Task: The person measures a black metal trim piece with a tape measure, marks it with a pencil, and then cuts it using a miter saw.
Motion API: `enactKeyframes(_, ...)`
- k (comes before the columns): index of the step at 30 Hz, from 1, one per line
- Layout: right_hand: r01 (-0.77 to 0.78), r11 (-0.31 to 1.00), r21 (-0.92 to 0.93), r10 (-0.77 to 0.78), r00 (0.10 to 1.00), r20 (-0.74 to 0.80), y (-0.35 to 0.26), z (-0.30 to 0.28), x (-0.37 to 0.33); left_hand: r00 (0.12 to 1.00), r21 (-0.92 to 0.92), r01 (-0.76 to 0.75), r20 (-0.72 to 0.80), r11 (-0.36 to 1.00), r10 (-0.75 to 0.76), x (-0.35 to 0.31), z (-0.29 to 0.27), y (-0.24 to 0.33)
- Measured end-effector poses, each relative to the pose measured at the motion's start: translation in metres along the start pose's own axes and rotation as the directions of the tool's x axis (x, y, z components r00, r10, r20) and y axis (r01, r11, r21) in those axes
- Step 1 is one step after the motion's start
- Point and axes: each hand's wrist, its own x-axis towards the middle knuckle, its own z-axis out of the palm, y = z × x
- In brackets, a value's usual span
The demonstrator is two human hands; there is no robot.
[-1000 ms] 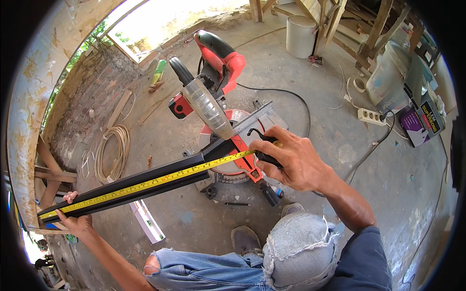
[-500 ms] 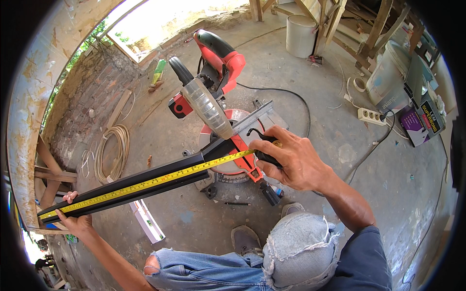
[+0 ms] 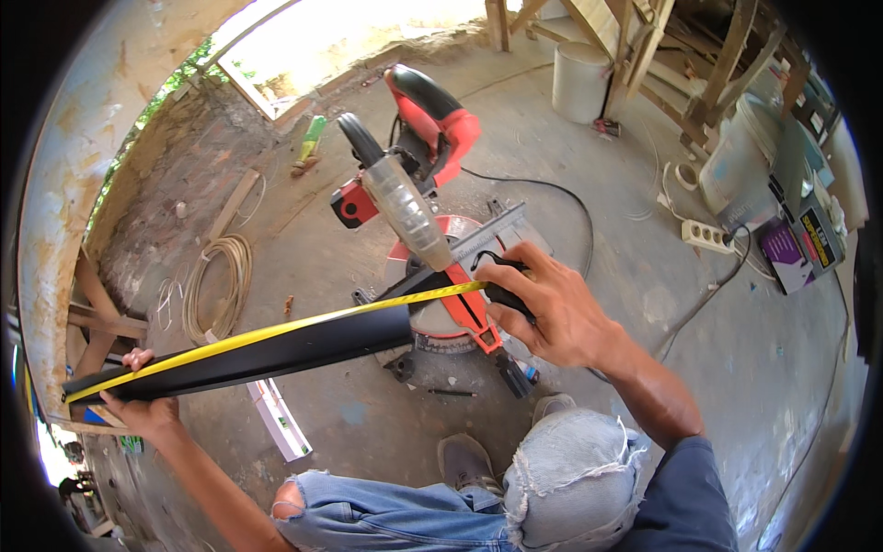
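My left hand (image 3: pixel 145 410) grips the far left end of a long black channel-shaped profile (image 3: pixel 294 357), thumb and fingers wrapped round it. A yellow tape measure blade (image 3: pixel 267 329) runs along the profile's upper edge, its end near my left hand. The dark tape measure case (image 3: pixel 508 296) is closed in my right hand (image 3: pixel 561 308), over the mitre saw's table. The red and black mitre saw (image 3: pixel 432 147) stands on the floor with its head raised. The profile's right end is beside the saw's base; whether it touches cannot be seen.
A coiled hose (image 3: pixel 219 285) and a white printed strip (image 3: pixel 278 419) lie on the floor at left. The saw's black cord (image 3: pixel 570 195) curves behind it. At right are a power strip (image 3: pixel 706 235), a box (image 3: pixel 802 248) and buckets. My shoes are close below the saw.
The profile has rolled, so its broad smooth side now shows, and its right end sits lower, off the saw. The blade has twisted edge-on along its upper edge. Both hands keep their grip.
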Motion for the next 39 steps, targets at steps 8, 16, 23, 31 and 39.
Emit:
enactKeyframes(8, -0.120, 0.974, 0.194, 0.136, 0.988, -0.072, -0.014, -0.003, -0.001, 0.978, 0.131, 0.002, -0.205, 0.991, 0.025, 0.003, 0.071, -0.057)
enactKeyframes(16, -0.310, 0.877, 0.367, 0.385, 0.910, -0.152, 0.024, 0.035, -0.081, 0.981, 0.489, 0.158, 0.021, 0.858, -0.193, -0.008, 0.051, -0.090)
enactKeyframes(23, -0.311, 0.829, 0.466, 0.457, 0.856, -0.242, 0.069, 0.069, -0.134, 0.965, 0.752, 0.048, 0.136, 0.658, -0.225, -0.016, 0.039, -0.103)
enactKeyframes(31, -0.350, 0.698, 0.625, 0.623, 0.726, -0.290, 0.101, 0.098, -0.171, 0.945, 0.743, 0.119, 0.119, 0.659, -0.305, -0.009, 0.036, -0.109)
enactKeyframes(39, -0.400, 0.837, 0.374, 0.531, 0.759, -0.376, 0.171, 0.127, -0.226, 0.935, 0.725, 0.170, 0.096, 0.667, -0.343, -0.014, 0.051, -0.108)
